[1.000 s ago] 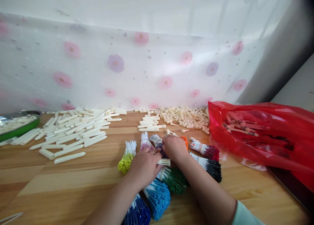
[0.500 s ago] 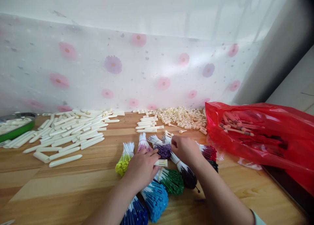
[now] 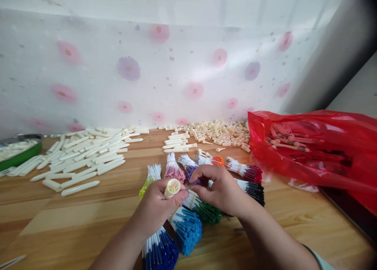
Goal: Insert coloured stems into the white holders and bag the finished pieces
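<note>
Barrel (image 3: 172,188), mouth tipped toward us, likely for easy access, sits in the curled grip of our left hand (image 3: 159,204) above the tabletop (image 3: 97,219); our right hand (image 3: 222,189) pinches a slim refill (image 3: 193,184). Colour-sorted refill bundles (image 3: 188,232) lie close, presumably for short reaches.

Soft light, pale glare on flowered sheet (image 3: 165,77), dark upper-right corner

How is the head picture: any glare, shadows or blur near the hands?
Head view: pale glare on the translucent flower-print plastic sheet; faint shadow bars on the white wall above; same view, the slender purplish stick in the right hand looks soft, the cream slotted plastic tube in the left hand clearer.
</note>
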A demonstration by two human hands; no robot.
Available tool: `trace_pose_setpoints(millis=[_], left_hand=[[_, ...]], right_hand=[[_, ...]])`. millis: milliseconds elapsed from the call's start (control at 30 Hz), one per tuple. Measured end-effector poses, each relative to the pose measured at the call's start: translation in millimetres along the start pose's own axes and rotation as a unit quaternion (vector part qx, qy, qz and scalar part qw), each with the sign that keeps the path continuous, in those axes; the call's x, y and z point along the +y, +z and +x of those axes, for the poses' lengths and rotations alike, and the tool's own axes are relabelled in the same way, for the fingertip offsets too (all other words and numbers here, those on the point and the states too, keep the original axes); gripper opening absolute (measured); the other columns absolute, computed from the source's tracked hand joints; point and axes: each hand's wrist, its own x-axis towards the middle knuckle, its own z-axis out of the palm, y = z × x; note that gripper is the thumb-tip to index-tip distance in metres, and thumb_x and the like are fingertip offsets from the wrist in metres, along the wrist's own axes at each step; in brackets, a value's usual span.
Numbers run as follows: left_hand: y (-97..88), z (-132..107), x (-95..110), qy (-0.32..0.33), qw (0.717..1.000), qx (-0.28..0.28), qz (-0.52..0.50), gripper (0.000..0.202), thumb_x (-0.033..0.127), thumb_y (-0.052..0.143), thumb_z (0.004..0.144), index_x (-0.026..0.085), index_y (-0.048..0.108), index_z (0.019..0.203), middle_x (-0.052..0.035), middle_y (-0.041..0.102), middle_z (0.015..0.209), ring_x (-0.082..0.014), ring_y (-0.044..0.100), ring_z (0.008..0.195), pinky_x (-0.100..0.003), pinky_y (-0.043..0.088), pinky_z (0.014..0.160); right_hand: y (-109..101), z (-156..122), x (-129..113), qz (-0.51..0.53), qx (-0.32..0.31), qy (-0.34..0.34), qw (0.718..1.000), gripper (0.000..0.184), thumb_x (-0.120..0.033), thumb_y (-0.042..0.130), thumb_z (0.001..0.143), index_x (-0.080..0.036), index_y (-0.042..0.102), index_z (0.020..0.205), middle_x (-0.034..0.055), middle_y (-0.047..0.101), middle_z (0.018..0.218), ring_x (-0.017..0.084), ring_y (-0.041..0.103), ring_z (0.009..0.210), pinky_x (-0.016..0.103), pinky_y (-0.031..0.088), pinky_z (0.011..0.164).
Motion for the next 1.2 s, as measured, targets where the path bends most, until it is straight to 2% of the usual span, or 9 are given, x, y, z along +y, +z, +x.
trace_pose_setpoints(millis=[200,433,533,633,700,800,967,1067,1200], left_hand=[[7.6,-1.3,-2.7,-0.037,0.992,0.053,-0.108,0.021,0.033,0.059,0.078,0.016,0.060,0.065,0.0053,0.048,0.050,-0.0090,0.045,0.048,-0.021,0.035,0.049],[9.6,-3.4,-6.9,-0.024,0.985,0.044,-0.166,0.020,0.035,0.059,0.081,0.016,0.064,0.077,0.0061,0.047,0.048,-0.0079,0.043,0.046,-0.020,0.033,0.047],[6.7,-3.4,-6.6,0.005,0.988,0.028,-0.149,0.022,0.035,0.057,0.083,0.016,0.065,0.075,0.0046,0.050,0.050,-0.0092,0.047,0.050,-0.021,0.038,0.051],[3.7,-0.6,-6.7,0.057,0.993,0.022,-0.098,0.018,0.031,0.059,0.083,0.016,0.068,0.077,-0.0015,0.065,0.069,-0.0142,0.059,0.069,-0.025,0.045,0.067],[3.4,1.8,-8.8,0.071,0.994,0.053,-0.070,0.015,0.030,0.062,0.080,0.016,0.069,0.080,-0.0033,0.068,0.078,-0.0163,0.061,0.075,-0.026,0.046,0.070],[5.0,4.2,-13.5,0.079,0.992,0.086,-0.050,0.017,0.032,0.065,0.078,0.016,0.069,0.075,-0.0018,0.066,0.069,-0.0149,0.060,0.065,-0.024,0.045,0.062],[5.7,6.7,-14.7,0.160,0.986,0.053,-0.007,0.027,0.036,0.062,0.082,0.017,0.067,0.064,-0.0009,0.064,0.061,-0.0129,0.056,0.059,-0.023,0.042,0.058],[4.6,7.9,-11.8,0.187,0.981,0.050,0.001,0.027,0.036,0.061,0.083,0.017,0.067,0.064,-0.0002,0.062,0.060,-0.0124,0.055,0.058,-0.023,0.041,0.057],[5.1,7.0,-8.8,0.201,0.979,0.040,0.010,0.026,0.032,0.060,0.084,0.018,0.065,0.063,0.0007,0.057,0.057,-0.0125,0.052,0.058,-0.024,0.040,0.058]], right_hand=[[8.4,3.8,7.0,0.160,0.042,0.027,0.986,0.022,-0.017,0.067,0.071,-0.016,0.066,0.094,0.0013,0.069,0.074,0.011,0.061,0.063,0.023,0.051,0.059],[11.4,4.1,12.2,0.287,0.045,0.001,0.957,0.013,-0.020,0.066,0.078,-0.020,0.072,0.089,0.0000,0.073,0.079,0.011,0.068,0.073,0.025,0.054,0.071],[9.2,3.9,10.8,0.250,0.033,-0.039,0.967,0.010,-0.022,0.064,0.081,-0.019,0.070,0.088,0.0015,0.071,0.079,0.012,0.066,0.074,0.026,0.053,0.071],[3.3,-1.3,4.0,0.159,0.059,-0.078,0.982,0.011,-0.023,0.057,0.086,-0.018,0.066,0.084,0.0035,0.068,0.077,0.014,0.064,0.072,0.028,0.052,0.068],[-2.3,-11.1,-4.8,0.106,0.137,-0.110,0.979,0.010,-0.020,0.053,0.088,-0.020,0.064,0.086,0.0037,0.067,0.077,0.015,0.064,0.073,0.029,0.052,0.067],[-10.4,-33.6,-23.6,0.058,0.258,-0.177,0.948,0.019,-0.015,0.050,0.088,-0.027,0.060,0.099,0.0054,0.067,0.082,0.019,0.065,0.078,0.033,0.054,0.068],[-13.4,-55.2,-51.6,-0.037,0.222,-0.224,0.948,0.029,-0.007,0.056,0.081,-0.022,0.057,0.105,0.0072,0.069,0.083,0.020,0.067,0.079,0.033,0.058,0.071],[-10.1,-48.7,-56.0,-0.091,0.194,-0.247,0.945,0.027,-0.004,0.058,0.077,-0.019,0.057,0.100,0.0053,0.071,0.083,0.016,0.069,0.076,0.028,0.059,0.071],[-3.6,-37.5,-52.5,-0.130,0.205,-0.270,0.932,0.018,-0.007,0.058,0.079,-0.017,0.059,0.094,0.0049,0.071,0.080,0.014,0.069,0.073,0.023,0.058,0.071]])
